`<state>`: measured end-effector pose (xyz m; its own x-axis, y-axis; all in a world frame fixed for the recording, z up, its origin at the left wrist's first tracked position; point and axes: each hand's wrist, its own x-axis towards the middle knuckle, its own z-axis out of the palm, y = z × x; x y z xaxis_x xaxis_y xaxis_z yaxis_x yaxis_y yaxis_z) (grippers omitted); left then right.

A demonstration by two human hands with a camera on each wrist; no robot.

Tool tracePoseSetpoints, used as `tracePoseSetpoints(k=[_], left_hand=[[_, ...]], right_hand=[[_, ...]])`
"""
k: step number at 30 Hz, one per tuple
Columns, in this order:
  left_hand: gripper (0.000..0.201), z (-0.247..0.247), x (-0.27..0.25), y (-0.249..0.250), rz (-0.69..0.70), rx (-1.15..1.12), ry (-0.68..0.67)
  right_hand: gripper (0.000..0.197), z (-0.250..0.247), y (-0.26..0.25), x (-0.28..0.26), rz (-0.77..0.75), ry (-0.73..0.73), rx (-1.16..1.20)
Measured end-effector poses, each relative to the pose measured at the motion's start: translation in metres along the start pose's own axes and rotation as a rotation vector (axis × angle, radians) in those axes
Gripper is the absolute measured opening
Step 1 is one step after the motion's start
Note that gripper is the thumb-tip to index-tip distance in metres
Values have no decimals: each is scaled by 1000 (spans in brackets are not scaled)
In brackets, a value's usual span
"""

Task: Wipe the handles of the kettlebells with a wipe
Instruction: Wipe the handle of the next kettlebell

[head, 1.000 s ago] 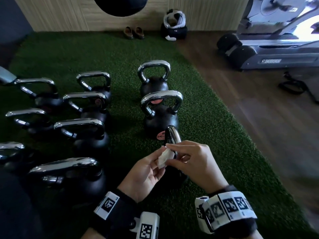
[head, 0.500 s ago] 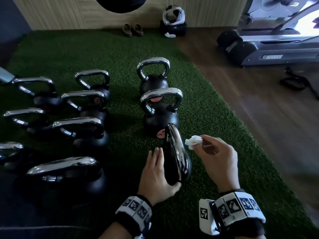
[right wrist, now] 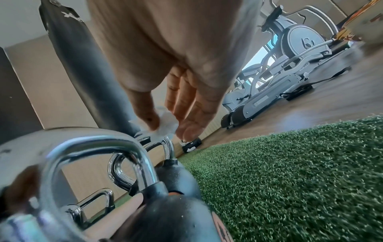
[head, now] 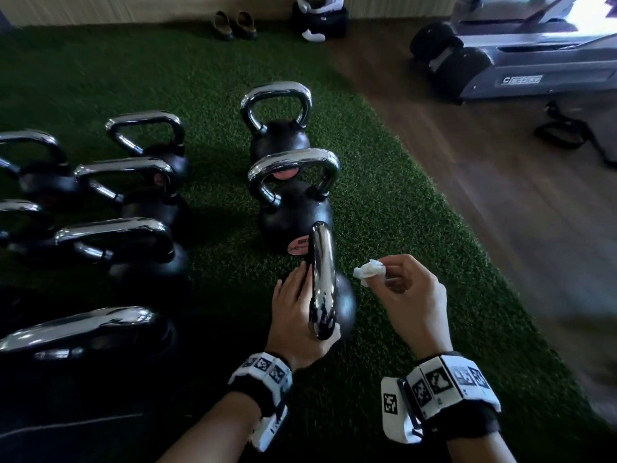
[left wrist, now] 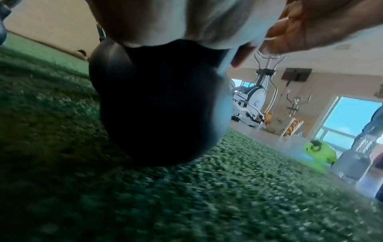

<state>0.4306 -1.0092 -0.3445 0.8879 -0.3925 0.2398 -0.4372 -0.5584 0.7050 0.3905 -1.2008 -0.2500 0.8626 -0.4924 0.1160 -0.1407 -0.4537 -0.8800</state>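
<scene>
Green turf (head: 384, 202) covers the floor where I work, with wood flooring and a treadmill (head: 521, 61) off to the right. My left hand (head: 297, 315) lies flat against the nearest kettlebell (head: 344, 305), fingers straight beside its chrome handle (head: 322, 282), I judge to steady it for wiping. My right hand (head: 407, 292) pinches the crumpled wipe (head: 369, 270) between thumb and fingertips, just right of that handle and clear of it. Two kettlebells (head: 293, 208) stand in line beyond; more kettlebells (head: 133, 235) crowd the left, their handles apparently waiting.
</scene>
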Motion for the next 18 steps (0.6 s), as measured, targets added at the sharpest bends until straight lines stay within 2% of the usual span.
tracePoseSetpoints(k=[1, 3, 6, 9, 14, 18], left_hand=[[104, -11, 3, -6, 49, -103, -27], [109, -36, 10, -15, 65, -258, -138], [121, -54, 18, -17, 106, -201, -283], [130, -56, 20, -14, 203, -128, -276], [123, -52, 22, -18, 216, -132, -257], [117, -48, 19, -22, 148, -156, -244]], right_hand=[[17, 4, 1, 1, 12, -8, 7], [15, 14, 5, 5, 33, -25, -4], [16, 38, 10, 16, 51, -28, -72], [20, 62, 11, 30, 71, -68, -109], [21, 83, 10, 39, 57, -94, -143], [27, 79, 4, 43, -13, -26, -87]])
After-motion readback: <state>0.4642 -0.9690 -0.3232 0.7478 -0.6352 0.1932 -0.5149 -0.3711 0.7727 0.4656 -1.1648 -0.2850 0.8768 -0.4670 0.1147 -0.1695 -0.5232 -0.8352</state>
